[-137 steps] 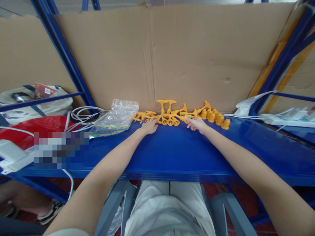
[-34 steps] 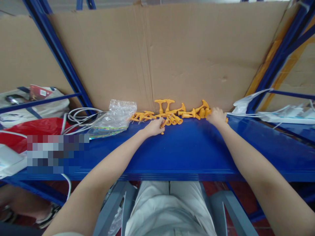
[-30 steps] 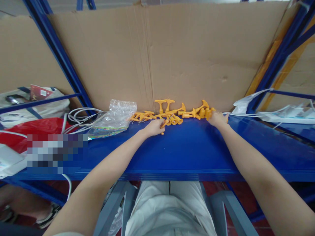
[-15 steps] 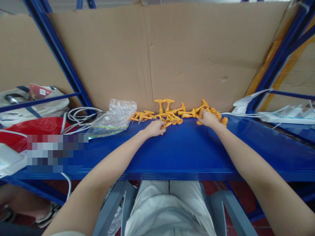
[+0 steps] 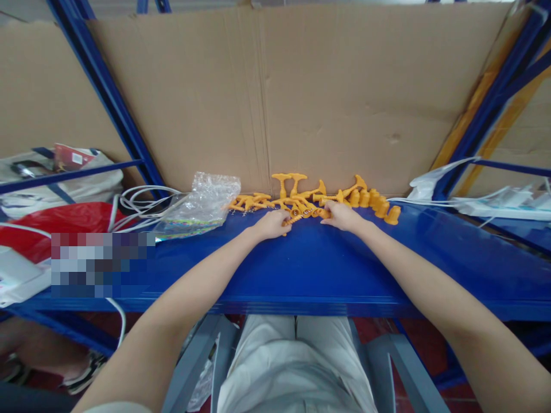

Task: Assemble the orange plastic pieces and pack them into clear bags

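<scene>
to the right of the clear plastic bag (image 5: 206,198), the left hand (image 5: 272,224) is closed around a yellow twisted piece (image 5: 296,219), its spiral end pointing away from the bag. farther right of the bag, the right hand (image 5: 342,218) is half curled, holding a yellow cup (image 5: 322,213) at its fingertips. other yellow pieces (image 5: 297,186) and the row of yellow cups (image 5: 364,199) are also right of the bag.

Two hands show, the left hand (image 5: 273,224) and the right hand (image 5: 343,217). Two upright T-pieces (image 5: 282,176) stand far; the rest are too tangled to count. At the right are at least five cups (image 5: 392,215), partly overlapping. Left sit one clear bag (image 5: 209,195), one red bag (image 5: 81,225) and one cloth bag (image 5: 102,184). Near are two armrests (image 5: 193,364).
</scene>
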Tool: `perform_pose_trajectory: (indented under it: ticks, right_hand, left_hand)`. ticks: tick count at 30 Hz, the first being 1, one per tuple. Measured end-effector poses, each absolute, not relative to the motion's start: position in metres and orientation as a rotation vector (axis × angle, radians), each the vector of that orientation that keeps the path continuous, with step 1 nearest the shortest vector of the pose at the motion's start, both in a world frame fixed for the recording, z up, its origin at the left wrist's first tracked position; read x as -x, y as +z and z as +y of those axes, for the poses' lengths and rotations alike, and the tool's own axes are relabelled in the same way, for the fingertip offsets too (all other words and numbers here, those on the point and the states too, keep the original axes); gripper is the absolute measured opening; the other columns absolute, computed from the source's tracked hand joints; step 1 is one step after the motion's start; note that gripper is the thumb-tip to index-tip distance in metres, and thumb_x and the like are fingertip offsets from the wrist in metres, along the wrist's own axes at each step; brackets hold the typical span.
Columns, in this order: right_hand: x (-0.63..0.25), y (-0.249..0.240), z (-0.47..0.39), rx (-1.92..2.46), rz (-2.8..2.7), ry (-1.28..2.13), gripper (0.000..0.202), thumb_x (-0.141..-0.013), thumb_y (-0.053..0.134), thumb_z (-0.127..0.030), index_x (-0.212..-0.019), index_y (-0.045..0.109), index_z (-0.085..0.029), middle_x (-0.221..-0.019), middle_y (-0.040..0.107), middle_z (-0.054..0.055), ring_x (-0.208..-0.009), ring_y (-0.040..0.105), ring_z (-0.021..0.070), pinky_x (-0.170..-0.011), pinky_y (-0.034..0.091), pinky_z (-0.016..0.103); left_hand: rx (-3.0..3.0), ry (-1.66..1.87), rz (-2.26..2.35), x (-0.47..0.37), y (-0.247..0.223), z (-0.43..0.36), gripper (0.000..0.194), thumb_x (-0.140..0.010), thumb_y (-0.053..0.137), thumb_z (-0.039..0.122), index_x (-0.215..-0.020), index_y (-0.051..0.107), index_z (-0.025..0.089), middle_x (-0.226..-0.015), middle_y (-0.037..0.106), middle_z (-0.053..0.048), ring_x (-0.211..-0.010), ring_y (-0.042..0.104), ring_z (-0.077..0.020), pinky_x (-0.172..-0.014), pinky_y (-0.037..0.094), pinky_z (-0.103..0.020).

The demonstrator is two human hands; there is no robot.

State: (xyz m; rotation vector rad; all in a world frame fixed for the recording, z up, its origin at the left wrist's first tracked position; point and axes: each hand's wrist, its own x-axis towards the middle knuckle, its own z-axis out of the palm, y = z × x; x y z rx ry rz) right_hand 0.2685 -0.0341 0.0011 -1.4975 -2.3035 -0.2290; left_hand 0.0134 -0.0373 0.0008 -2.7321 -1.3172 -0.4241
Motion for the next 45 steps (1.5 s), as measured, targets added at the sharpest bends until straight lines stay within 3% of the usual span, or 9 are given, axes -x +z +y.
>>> perform_pose_trajectory:
  ticks: [7,24,30,36,45]
  right_hand:
    - [-0.263,0.001,-0.036,1.240,-2.296,-0.176,0.016,-0.085,0.064,-0.026,-0.098,0.062,-0.018,-0.105,0.070,0.013,-0.099,0.066,0.0278,-0.087,0.050,0.039]
    - [-0.272,0.000,-0.030,1.177,-2.252,-0.133,0.026,-0.084,0.055,-0.011,-0.108,0.063,-0.014,-0.111,0.067,0.015,-0.106,0.063,0.0285,-0.094,0.048,0.046]
    - [-0.266,0.000,-0.035,1.023,-2.333,-0.216,0.032,-0.088,0.054,-0.014,-0.117,0.066,-0.019,-0.116,0.066,0.013,-0.108,0.063,0.0277,-0.095,0.049,0.046]
    - [-0.257,0.005,-0.044,1.042,-2.381,-0.279,0.038,-0.091,0.054,-0.017,-0.128,0.065,-0.021,-0.116,0.065,0.015,-0.103,0.065,0.0304,-0.090,0.050,0.048]
    - [-0.251,0.003,-0.049,0.998,-2.378,-0.296,0.039,-0.092,0.051,-0.017,-0.128,0.064,-0.020,-0.108,0.065,0.014,-0.097,0.063,0.0287,-0.088,0.051,0.048]
  left_hand:
    - [2.732,-0.447,-1.325,-0.014,0.000,-0.037,0.012,-0.080,0.055,0.025,-0.083,0.064,0.019,-0.088,0.072,-0.005,-0.084,0.068,-0.0219,-0.073,0.050,-0.030]
    - [2.722,-0.415,-1.379,-0.015,0.003,-0.042,0.012,-0.082,0.054,0.022,-0.084,0.064,0.017,-0.090,0.073,-0.008,-0.086,0.068,-0.0240,-0.072,0.049,-0.030]
    - [2.730,-0.452,-1.354,-0.013,0.001,-0.038,0.011,-0.081,0.055,0.023,-0.082,0.064,0.017,-0.086,0.071,-0.007,-0.081,0.066,-0.0219,-0.073,0.050,-0.031]
    - [2.623,-0.658,-1.281,-0.010,-0.001,-0.037,0.014,-0.087,0.052,0.020,-0.092,0.064,0.017,-0.103,0.065,-0.010,-0.091,0.064,-0.0216,-0.082,0.052,-0.033]
    - [2.665,-0.903,-1.062,-0.015,0.004,-0.043,0.014,-0.088,0.051,0.016,-0.097,0.062,0.016,-0.105,0.062,-0.008,-0.097,0.063,-0.0196,-0.090,0.050,-0.033]
